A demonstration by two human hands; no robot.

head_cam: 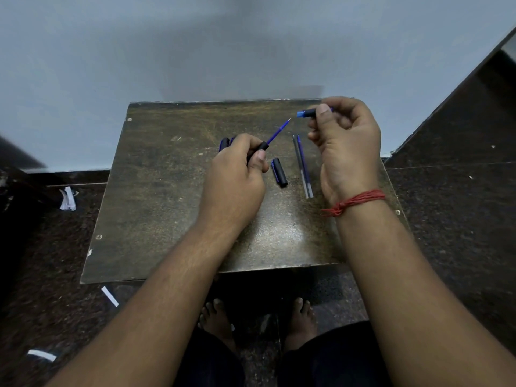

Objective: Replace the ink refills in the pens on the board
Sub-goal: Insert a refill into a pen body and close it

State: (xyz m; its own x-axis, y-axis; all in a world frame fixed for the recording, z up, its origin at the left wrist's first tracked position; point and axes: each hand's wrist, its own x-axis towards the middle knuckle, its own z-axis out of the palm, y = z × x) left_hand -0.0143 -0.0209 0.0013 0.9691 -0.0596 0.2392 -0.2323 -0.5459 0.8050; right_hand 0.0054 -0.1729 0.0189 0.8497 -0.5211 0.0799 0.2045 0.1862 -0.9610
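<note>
My left hand (237, 177) grips a black pen barrel (261, 148) over the middle of the brown board (156, 191). A blue ink refill (278, 131) sticks out of the barrel, tip pointing up and to the right. My right hand (346, 146) is raised near the board's far right corner and pinches the pen's blue front piece (305, 113). A black cap with a blue clip (279, 172) lies between my hands. Two loose refills (303, 166) lie side by side beside my right hand. More pens (225, 143) peek out behind my left hand, mostly hidden.
The board rests low against a pale wall (195, 51) on a dark speckled floor (460, 219). White paper scraps (67, 199) lie on the floor to the left. My bare feet (257, 319) are just below the board's near edge.
</note>
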